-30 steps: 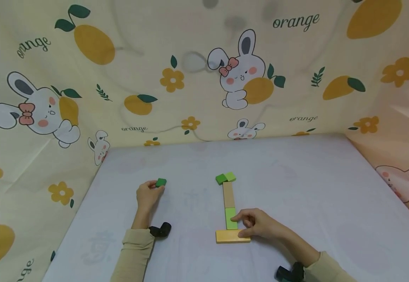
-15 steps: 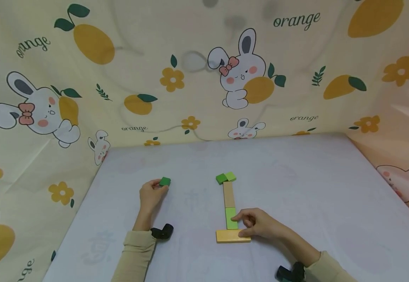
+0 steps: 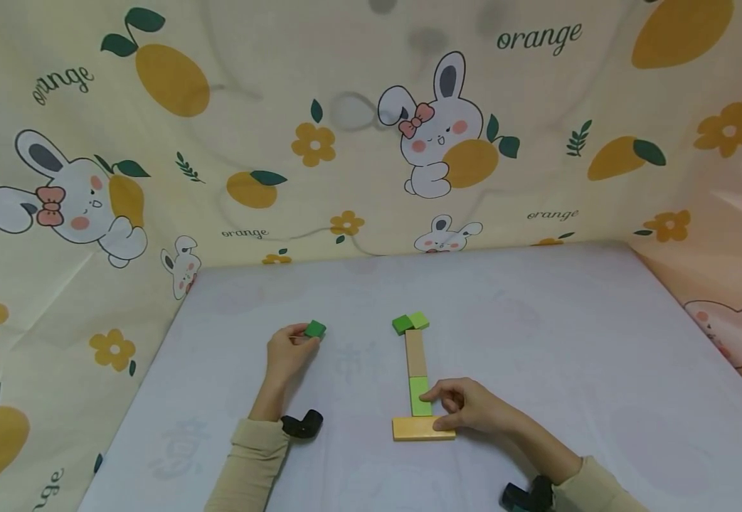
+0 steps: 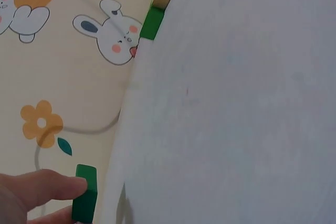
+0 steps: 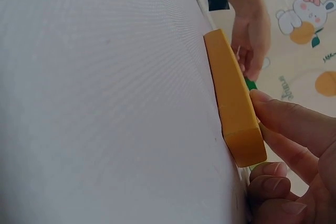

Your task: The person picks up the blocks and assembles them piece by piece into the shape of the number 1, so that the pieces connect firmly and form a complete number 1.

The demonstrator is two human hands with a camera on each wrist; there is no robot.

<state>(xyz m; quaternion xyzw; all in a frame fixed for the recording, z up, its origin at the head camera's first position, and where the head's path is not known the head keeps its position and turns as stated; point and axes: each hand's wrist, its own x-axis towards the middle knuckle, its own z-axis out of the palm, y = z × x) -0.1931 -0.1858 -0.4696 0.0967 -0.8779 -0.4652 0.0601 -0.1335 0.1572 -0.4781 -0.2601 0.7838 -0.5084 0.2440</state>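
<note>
My left hand [image 3: 289,353] pinches a small dark green block [image 3: 315,329] between thumb and fingertips, left of a line of blocks. In the left wrist view the green block [image 4: 85,193] stands out past the fingertips. My right hand [image 3: 473,407] rests at the near end of the line. Its thumb touches the yellow block [image 3: 409,429], which lies crosswise, and its index fingertip is on the light green block [image 3: 418,387]. Beyond lies a tan block [image 3: 415,353], then a dark green block [image 3: 402,325] and a light green block [image 3: 418,320], both angled at the far end.
A white cloth [image 3: 537,320] covers the table. Behind it and at the sides hangs a printed curtain [image 3: 345,178] with rabbits and oranges. Black wrist cameras sit on the left wrist [image 3: 303,424] and the right wrist [image 3: 527,493].
My left hand has moved right with the dark green block, towards the line of blocks. The right hand and the line of blocks have stayed in place.
</note>
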